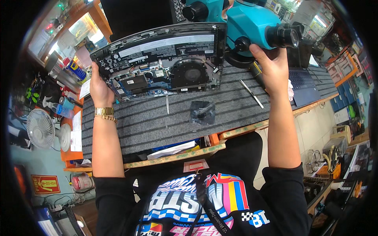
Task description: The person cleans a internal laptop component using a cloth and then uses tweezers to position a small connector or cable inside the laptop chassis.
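My left hand [100, 84] grips the left edge of an opened laptop [157, 70], tilted up with its battery, board and fan exposed. My right hand [271, 67] holds the teal microscope [248, 27] at its head, thumb by the black adjustment knob, fingers mostly hidden behind. Below the laptop, a thin white tool [167, 104] and a small dark plastic bag [202, 113] lie on the striped grey mat [145, 133]. A silver pen-like tool [251, 93] lies left of my right forearm.
A dark laptop [305, 88] sits on the bench's right, beyond my right forearm. At left stand a white fan [41, 128], spray bottle [63, 110] and blue-yellow can [75, 69]. A black panel [138, 13] rises behind. The bench's wooden front edge [177, 157] crosses below my hands.
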A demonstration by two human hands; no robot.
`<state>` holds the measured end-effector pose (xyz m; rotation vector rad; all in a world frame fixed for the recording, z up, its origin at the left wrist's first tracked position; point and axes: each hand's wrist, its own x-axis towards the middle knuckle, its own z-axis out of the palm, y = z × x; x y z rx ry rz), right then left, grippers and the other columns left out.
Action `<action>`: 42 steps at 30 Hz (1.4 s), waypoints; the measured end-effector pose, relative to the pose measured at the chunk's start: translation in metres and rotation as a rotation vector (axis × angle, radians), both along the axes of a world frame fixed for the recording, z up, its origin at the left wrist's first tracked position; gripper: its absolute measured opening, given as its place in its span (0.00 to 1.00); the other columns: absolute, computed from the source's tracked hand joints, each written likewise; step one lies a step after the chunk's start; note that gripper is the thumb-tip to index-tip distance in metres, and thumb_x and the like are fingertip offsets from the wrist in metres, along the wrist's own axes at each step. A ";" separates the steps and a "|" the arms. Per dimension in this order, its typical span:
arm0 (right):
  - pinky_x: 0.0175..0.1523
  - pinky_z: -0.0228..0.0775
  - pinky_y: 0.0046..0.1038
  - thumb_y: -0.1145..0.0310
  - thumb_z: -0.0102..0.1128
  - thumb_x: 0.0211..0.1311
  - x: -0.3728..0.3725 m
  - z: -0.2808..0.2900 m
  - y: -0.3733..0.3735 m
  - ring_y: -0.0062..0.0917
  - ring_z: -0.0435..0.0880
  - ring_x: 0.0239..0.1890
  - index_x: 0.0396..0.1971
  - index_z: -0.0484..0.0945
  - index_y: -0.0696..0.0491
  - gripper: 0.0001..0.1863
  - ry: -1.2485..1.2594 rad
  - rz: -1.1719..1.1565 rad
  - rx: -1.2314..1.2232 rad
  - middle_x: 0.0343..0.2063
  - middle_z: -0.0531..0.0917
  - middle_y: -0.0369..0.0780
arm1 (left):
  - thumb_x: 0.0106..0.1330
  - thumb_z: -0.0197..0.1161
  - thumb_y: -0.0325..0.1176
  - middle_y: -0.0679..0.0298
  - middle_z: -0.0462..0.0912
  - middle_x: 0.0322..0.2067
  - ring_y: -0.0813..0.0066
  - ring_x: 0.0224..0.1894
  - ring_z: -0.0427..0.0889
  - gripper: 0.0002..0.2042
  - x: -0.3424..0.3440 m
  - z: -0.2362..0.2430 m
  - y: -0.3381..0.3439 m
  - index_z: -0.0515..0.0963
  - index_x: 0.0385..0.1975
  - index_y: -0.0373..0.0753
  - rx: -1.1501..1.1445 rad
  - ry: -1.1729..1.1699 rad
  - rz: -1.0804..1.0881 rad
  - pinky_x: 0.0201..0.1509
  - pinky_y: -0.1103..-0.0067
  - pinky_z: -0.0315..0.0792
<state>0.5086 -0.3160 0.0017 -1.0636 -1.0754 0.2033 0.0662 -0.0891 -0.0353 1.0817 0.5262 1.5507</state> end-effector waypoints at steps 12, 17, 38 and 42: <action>0.59 0.84 0.43 0.69 0.73 0.71 -0.136 -0.040 -0.052 0.46 0.90 0.53 0.56 0.86 0.57 0.17 -0.787 0.311 -0.280 0.50 0.90 0.49 | 0.92 0.53 0.47 0.61 0.86 0.68 0.66 0.67 0.84 0.23 0.001 0.003 0.005 0.79 0.72 0.37 0.007 0.047 0.066 0.76 0.64 0.74; 0.62 0.81 0.47 0.59 0.65 0.78 -0.216 -0.075 -0.015 0.48 0.82 0.61 0.64 0.82 0.62 0.25 -1.066 0.249 -0.519 0.55 0.84 0.54 | 0.92 0.54 0.47 0.60 0.88 0.65 0.67 0.65 0.86 0.23 0.000 0.002 0.004 0.81 0.70 0.35 0.004 0.020 0.086 0.74 0.66 0.76; 0.46 0.84 0.35 0.69 0.68 0.60 -0.238 -0.091 0.011 0.36 0.87 0.45 0.36 0.89 0.58 0.09 -1.220 -0.073 -0.464 0.39 0.86 0.44 | 0.92 0.52 0.47 0.58 0.86 0.68 0.65 0.68 0.84 0.24 0.001 -0.003 0.008 0.78 0.72 0.34 0.036 0.069 0.106 0.75 0.65 0.76; 0.43 0.88 0.33 0.70 0.68 0.62 -0.237 -0.091 0.026 0.36 0.91 0.43 0.36 0.88 0.58 0.08 -1.158 -0.073 -0.512 0.37 0.88 0.45 | 0.92 0.51 0.46 0.59 0.85 0.69 0.67 0.70 0.82 0.24 -0.001 -0.003 0.004 0.78 0.74 0.34 0.028 0.083 0.138 0.77 0.67 0.73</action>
